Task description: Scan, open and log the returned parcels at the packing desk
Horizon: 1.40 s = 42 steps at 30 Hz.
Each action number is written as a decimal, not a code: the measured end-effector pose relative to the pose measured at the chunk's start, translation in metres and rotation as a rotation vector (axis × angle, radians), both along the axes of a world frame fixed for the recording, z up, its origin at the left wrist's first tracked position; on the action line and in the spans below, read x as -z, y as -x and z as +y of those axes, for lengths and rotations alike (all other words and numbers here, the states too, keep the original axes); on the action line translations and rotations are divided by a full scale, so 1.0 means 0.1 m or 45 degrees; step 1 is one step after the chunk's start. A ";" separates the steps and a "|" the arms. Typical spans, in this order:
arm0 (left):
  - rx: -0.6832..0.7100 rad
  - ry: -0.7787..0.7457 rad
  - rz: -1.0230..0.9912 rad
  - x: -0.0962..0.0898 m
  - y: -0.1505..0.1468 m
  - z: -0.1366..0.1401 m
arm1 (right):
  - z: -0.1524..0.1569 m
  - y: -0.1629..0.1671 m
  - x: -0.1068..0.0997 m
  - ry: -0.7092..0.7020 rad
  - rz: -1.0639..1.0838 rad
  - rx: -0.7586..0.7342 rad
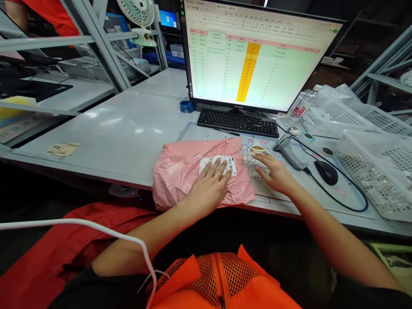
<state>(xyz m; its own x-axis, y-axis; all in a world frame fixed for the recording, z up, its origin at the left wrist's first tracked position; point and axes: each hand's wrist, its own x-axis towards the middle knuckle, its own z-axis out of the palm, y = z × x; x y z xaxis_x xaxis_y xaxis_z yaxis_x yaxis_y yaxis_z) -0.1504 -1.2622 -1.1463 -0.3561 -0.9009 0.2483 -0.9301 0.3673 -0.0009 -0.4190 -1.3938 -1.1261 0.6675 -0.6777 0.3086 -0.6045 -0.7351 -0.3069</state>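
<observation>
A pink plastic mailing bag (174, 171) lies on the desk at its front edge, with a white printed label (230, 164) on its upper side. Flat on the bag rests my left hand (210, 184), fingers spread and partly covering the label. Just right of the bag, my right hand (276, 172) hovers over or touches the patterned desk mat (334, 199); its fingers are apart and hold nothing. A grey barcode scanner (289, 152) lies beyond my right hand, its cable running to the right.
Behind the bag are a black keyboard (238, 122), a pen (227, 131) and a monitor (257, 60) showing a spreadsheet. A black mouse (326, 172) and white plastic baskets (376, 171) stand on the right. Blue tape (186, 106) sits left of the keyboard. A white cable (106, 230) crosses my left forearm.
</observation>
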 end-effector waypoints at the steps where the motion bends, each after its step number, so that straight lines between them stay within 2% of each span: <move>1: 0.027 -0.009 0.010 -0.01 0.09 0.00 | 0.00 0.08 -0.06 0.042 -0.074 0.013; 4: 0.054 0.017 0.069 0.10 0.37 -0.01 | -0.05 0.22 -0.22 0.129 -0.222 0.140; 6: 0.042 0.111 0.096 0.26 0.49 -0.01 | -0.09 0.18 -0.26 0.083 -0.277 0.189; 8: 0.064 0.224 0.103 0.41 0.54 0.00 | -0.13 0.03 -0.22 -0.018 -0.286 0.134; 11: 0.110 0.307 0.092 0.53 0.54 0.03 | -0.21 -0.39 -0.05 -0.124 -0.215 0.077; 14: 0.125 0.319 0.070 0.55 0.51 0.06 | -0.30 -0.85 0.13 -0.193 -0.068 0.184; 17: 0.096 0.318 0.075 0.56 0.51 0.10 | -0.35 -1.10 0.24 -0.196 0.141 0.210; 23: 0.087 0.264 0.125 0.60 0.50 0.14 | -0.35 -1.09 0.28 -0.041 0.403 0.216; 27: 0.101 0.239 0.122 0.59 0.48 0.12 | -0.38 -1.10 0.25 -0.046 0.424 0.237; 29: 0.111 0.224 0.125 0.58 0.48 0.12 | -0.41 -1.01 0.16 -0.062 0.335 0.244; 31: 0.118 0.214 0.127 0.58 0.48 0.14 | -0.48 -0.80 0.01 -0.055 0.198 0.337; 34: 0.112 0.232 0.120 0.58 0.50 0.16 | -0.61 -0.25 -0.22 0.073 0.084 0.692; 36: 0.104 0.250 0.109 0.57 0.52 0.16 | -0.71 0.15 -0.29 0.131 0.164 0.964; 38: 0.101 0.250 0.102 0.54 0.56 0.16 | -0.80 0.44 -0.26 0.037 0.307 1.127; 40: 0.094 0.214 0.108 0.48 0.62 0.16 | -0.86 0.60 -0.17 -0.140 0.428 1.159; 42: 0.071 0.163 0.128 0.42 0.70 0.17 | -0.91 0.62 -0.05 -0.237 0.473 1.177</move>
<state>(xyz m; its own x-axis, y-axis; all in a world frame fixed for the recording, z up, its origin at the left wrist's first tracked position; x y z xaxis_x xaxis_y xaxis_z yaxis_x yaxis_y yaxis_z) -0.2206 -1.2452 -1.1880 -0.3721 -0.8393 0.3963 -0.9061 0.4211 0.0413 -0.4807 -1.4844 -1.1212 -0.1112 -0.9935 0.0249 -0.9929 0.1100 -0.0458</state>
